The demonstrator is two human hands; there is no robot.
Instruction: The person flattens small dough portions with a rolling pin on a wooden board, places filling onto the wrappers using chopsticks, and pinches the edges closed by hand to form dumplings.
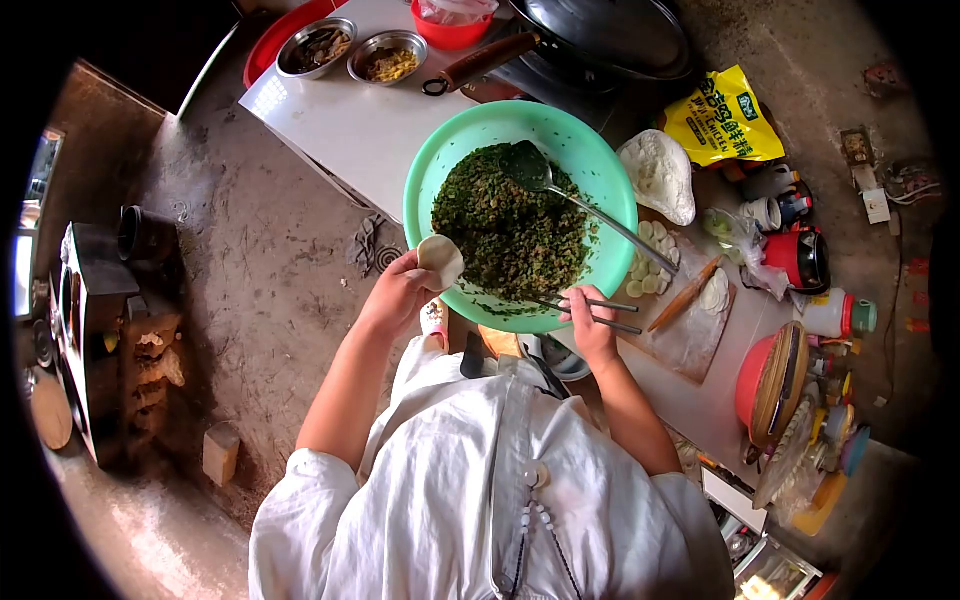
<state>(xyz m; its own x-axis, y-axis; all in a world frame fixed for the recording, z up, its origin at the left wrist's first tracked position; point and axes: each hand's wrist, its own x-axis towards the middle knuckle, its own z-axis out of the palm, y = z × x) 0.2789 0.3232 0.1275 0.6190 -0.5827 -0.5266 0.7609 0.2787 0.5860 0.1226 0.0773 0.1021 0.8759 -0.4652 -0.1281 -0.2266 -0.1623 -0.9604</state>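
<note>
My left hand (402,285) holds a round dumpling wrapper (440,261) by its edge, at the left rim of a green bowl (425,165). Inside the bowl is a dark green, chopped filling (490,220), with a metal ladle (620,232) resting in it and its handle over the right rim. My right hand (592,318) is closed round a pair of dark chopsticks (615,326) at the lower right rim. The chopstick tips reach over the bowl's near edge, by the filling; whether they grip any filling is too small to tell.
Right of the bowl, a floured board (690,345) bears a rolling pin (685,294) and several wrappers (650,258). Nearby are a flour bag (660,175), a yellow packet (728,120) and a red-and-black pot (797,260). Beyond the bowl are a lidded wok (610,35) and metal bowls (318,48).
</note>
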